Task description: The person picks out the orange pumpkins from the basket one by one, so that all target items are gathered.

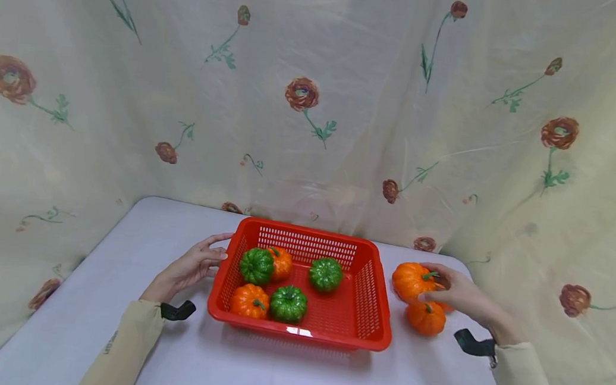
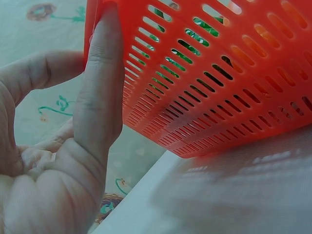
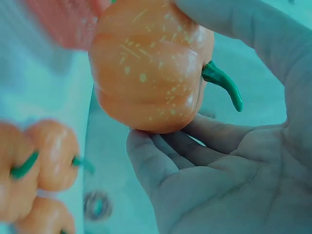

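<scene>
A red plastic basket (image 1: 298,335) with slotted walls stands on the table. Inside are three green toy pumpkins (image 1: 288,304) and two orange ones (image 1: 250,300). My left hand (image 1: 195,268) holds the basket's left rim, with one digit under the lip and another against its outer side in the left wrist view. To the right of the basket, my right hand (image 1: 456,292) grips an orange toy pumpkin (image 3: 148,68) with a curved green stem, thumb on one side and fingers on the other. More orange pumpkins (image 1: 425,318) lie beneath that hand, partly hidden by it.
The white table (image 1: 252,373) extends in front of the basket and to its left. A flower-printed curtain (image 1: 332,158) hangs behind the table and along both sides. Dark straps (image 1: 177,310) sit on both wrists.
</scene>
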The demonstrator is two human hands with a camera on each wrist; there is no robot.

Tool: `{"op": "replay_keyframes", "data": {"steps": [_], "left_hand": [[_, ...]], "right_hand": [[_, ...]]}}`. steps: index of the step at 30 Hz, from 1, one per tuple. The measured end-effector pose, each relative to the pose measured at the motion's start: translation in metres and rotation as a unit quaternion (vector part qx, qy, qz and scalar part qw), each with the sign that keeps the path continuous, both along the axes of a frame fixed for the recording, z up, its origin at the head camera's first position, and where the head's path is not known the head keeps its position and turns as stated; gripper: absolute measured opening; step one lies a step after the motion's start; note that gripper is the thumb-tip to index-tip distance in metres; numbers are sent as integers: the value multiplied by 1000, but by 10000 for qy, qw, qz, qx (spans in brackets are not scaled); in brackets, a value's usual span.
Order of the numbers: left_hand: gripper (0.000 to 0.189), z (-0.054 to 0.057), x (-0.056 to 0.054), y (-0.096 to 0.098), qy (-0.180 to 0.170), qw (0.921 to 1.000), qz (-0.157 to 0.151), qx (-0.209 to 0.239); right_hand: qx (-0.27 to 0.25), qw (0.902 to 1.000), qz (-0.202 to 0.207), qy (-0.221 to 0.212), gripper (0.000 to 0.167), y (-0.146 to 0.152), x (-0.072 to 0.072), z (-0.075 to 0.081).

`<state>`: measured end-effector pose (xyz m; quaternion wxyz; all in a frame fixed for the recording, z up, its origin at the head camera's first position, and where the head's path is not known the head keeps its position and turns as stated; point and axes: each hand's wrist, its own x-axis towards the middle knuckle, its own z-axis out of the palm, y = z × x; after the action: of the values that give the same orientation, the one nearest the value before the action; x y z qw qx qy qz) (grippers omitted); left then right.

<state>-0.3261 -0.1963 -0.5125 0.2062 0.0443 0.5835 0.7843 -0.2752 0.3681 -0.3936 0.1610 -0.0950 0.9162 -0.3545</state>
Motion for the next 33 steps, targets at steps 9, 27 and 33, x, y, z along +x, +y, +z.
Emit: {"op": "replay_keyframes", "data": {"steps": [9, 27, 33], "left_hand": [[64, 3, 0, -3, -19, 10000, -51, -11], [63, 4, 0, -1, 31, 10000, -64, 35], [66, 2, 0, 0, 8, 10000, -59, 52]], "right_hand": [[-101, 9974, -617, -370, 84, 74, 10, -24], [309, 9908, -1126, -681, 75, 129, 15, -75], [403, 9884, -1205, -830, 79, 125, 15, -91]]}}
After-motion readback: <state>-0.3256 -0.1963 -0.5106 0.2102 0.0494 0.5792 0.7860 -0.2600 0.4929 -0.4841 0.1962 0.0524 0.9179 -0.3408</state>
